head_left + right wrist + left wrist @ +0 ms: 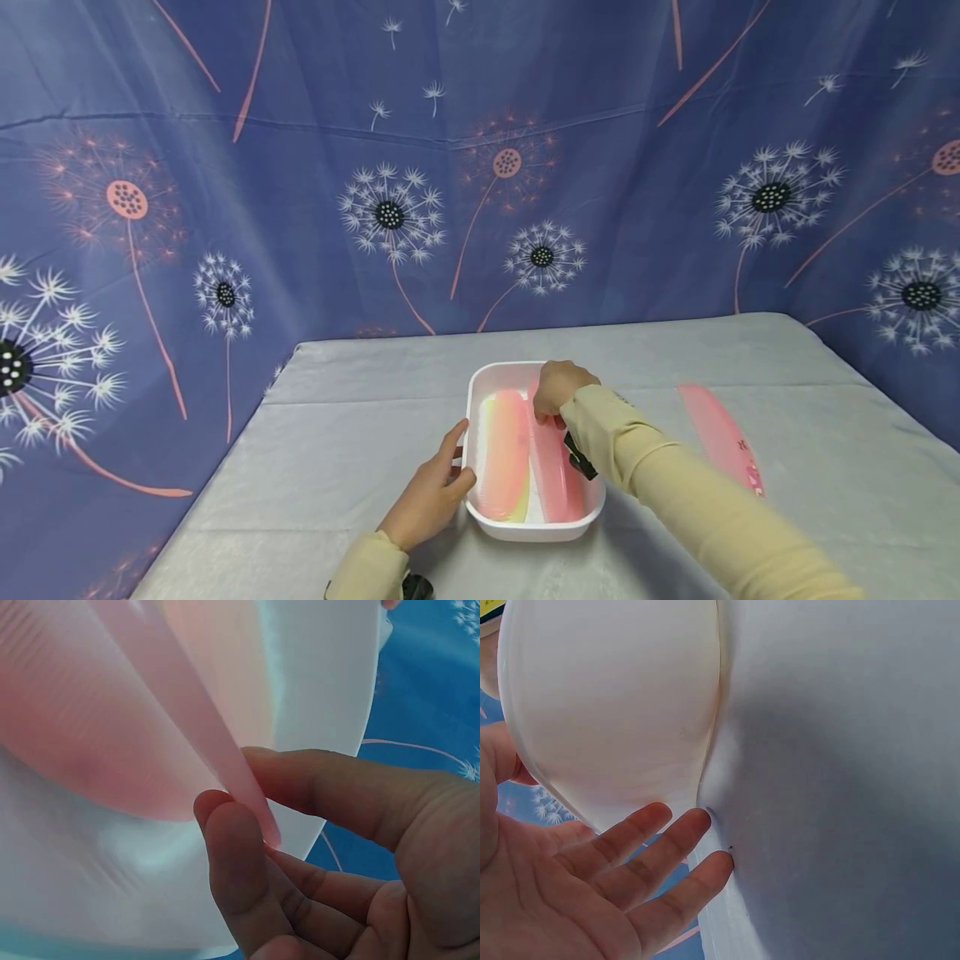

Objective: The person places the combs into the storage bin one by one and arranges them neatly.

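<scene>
A white plastic basin (534, 533) stands on the cloth. Inside its left half lies a pink-and-yellow comb (504, 454), with a yellow edge showing beneath. My right hand (558, 390) reaches over the far right rim and pinches the end of a pink comb (199, 712) between thumb and fingers. That comb slants along the basin's right half, its teeth facing left in the head view. My left hand (435, 492) is at the basin's left side, thumb and forefinger touching the rim. The other fingers (667, 847) extend loosely beside the outer wall.
Another pink comb (722, 433), with a small printed pattern, lies on the grey cloth-covered table (360, 442) right of the basin. A blue dandelion-print curtain (300, 208) hangs behind the table and along its sides.
</scene>
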A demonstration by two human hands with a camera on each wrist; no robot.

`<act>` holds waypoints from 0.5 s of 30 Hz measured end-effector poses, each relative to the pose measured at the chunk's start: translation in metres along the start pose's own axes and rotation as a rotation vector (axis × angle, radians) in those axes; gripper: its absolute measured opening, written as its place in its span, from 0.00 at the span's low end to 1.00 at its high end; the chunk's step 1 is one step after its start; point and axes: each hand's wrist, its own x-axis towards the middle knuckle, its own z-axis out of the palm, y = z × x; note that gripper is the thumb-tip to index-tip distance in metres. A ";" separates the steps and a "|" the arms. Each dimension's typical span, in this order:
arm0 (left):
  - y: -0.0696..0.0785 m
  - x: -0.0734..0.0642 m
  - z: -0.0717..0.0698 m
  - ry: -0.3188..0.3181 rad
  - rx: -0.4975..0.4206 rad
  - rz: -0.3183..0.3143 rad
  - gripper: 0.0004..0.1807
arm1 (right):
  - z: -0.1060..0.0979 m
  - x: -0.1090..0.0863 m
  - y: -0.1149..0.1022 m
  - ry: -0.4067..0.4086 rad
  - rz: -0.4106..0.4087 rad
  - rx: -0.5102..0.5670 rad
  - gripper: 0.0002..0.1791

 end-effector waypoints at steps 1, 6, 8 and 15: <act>0.000 0.000 0.000 0.001 0.001 0.002 0.39 | 0.001 0.001 0.000 0.007 0.004 -0.010 0.05; 0.000 0.001 0.000 -0.004 0.002 0.003 0.39 | 0.003 0.003 -0.002 0.041 0.009 -0.070 0.07; 0.000 0.001 0.000 -0.008 0.000 0.000 0.39 | 0.004 0.004 -0.003 0.051 0.006 -0.098 0.09; -0.001 0.001 0.000 -0.014 -0.007 -0.014 0.39 | 0.007 0.005 -0.008 0.056 0.001 -0.160 0.10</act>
